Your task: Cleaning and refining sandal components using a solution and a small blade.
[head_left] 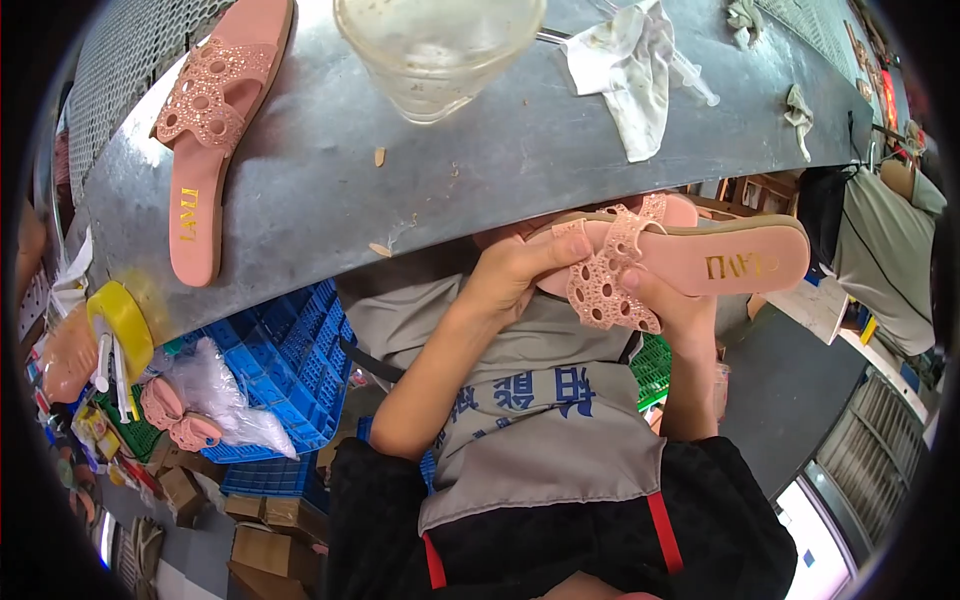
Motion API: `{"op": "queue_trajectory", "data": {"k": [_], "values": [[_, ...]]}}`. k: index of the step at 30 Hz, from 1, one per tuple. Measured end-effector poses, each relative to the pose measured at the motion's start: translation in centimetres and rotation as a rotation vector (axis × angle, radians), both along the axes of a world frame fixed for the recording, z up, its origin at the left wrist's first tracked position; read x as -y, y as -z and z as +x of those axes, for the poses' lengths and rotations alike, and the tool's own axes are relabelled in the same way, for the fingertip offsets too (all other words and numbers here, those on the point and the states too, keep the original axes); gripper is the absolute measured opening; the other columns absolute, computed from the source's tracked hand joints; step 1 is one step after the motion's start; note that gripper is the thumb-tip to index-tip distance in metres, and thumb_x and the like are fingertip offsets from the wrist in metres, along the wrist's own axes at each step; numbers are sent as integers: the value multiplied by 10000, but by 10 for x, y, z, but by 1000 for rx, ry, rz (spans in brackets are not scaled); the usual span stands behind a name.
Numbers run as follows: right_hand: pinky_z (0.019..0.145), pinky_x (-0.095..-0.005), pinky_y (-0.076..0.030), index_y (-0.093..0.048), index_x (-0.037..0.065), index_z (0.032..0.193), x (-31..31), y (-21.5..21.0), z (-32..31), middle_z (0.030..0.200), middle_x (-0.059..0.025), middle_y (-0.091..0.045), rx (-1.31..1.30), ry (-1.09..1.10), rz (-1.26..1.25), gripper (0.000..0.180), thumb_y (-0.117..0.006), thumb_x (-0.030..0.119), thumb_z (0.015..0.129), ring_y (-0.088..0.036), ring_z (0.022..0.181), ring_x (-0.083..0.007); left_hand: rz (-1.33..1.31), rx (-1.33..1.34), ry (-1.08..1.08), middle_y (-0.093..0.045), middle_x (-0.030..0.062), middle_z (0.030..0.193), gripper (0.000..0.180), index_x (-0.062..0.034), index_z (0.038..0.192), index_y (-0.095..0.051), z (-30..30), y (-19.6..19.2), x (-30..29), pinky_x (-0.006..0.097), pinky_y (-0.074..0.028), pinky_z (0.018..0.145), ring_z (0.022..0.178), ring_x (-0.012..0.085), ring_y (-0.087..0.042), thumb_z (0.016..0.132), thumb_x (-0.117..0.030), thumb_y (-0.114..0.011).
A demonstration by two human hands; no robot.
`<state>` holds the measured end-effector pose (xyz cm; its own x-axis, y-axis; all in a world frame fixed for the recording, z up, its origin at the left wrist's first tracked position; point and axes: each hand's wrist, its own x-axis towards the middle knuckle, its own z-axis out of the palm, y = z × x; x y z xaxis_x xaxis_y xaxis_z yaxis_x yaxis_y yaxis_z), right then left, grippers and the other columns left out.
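Observation:
A pink slide sandal [690, 258], with a perforated strap set with small shiny studs, is held between my two hands just off the near table edge. My left hand [525, 268] grips it at one end, its thumb on the strap. From below, my right hand [672, 305] clasps its middle, the thumb over the insole beside the strap. Behind it shows part of another pink sandal [680, 210], mostly hidden. A similar sandal [208, 100] lies sole down at the left of the grey metal table [310, 190].
On the table, a translucent plastic bowl [430, 75] stands near a white cloth [630, 75]. At the left edge hangs a yellow tape roll [122, 318]. Blue crates [300, 360], plastic wrapping [225, 395] and cardboard boxes [270, 550] occupy the lower left.

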<state>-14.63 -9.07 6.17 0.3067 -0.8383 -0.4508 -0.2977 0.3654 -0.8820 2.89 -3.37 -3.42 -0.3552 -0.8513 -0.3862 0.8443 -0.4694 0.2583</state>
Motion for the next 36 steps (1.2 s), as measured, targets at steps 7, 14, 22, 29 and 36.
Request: {"op": "queue_trajectory", "data": {"k": [7, 14, 22, 29, 36], "values": [[761, -260, -484, -588, -11, 1100, 9, -1, 15, 944, -25, -634, -3, -6, -86, 410, -809, 15, 756, -590, 882, -100, 51, -226, -47, -594, 147, 1356, 631, 60, 1415, -482, -10, 9, -2, 351, -470, 1064, 1250, 213, -581, 946, -303, -700], [779, -280, -495, -634, -39, 1118, 7, -8, 24, 990, -58, -654, -86, 74, 29, 404, -798, 60, 762, -615, 909, -131, 150, -248, -60, -597, 138, 1375, 600, 67, 1414, -502, -12, 1, -5, 330, -438, 1081, 1264, 199, -567, 973, -305, -668], [841, -321, -498, -671, -86, 1088, 2, -14, 41, 1040, -115, -672, -37, 90, 13, 386, -745, 123, 772, -624, 937, -180, 62, -283, -90, -592, 136, 1380, 599, 73, 1394, -522, -17, 6, -3, 323, -424, 1082, 1269, 197, -557, 973, -326, -673], [827, -408, -522, -686, -18, 1028, -5, 12, 34, 1031, -213, -673, -230, -210, -805, 235, -680, 10, 795, -649, 922, -310, -32, -337, -88, -546, 155, 1425, 591, 79, 1451, -429, -24, 16, -2, 347, -441, 1093, 1297, 211, -546, 1042, -331, -550], [830, -480, -547, -585, 66, 1064, -6, 21, 38, 985, -227, -700, -404, -247, -1115, 204, -676, 25, 886, -676, 887, -358, -51, -325, -126, -576, 158, 1389, 574, 64, 1429, -472, -23, 13, 2, 341, -453, 1076, 1272, 205, -564, 1014, -309, -610]]}}
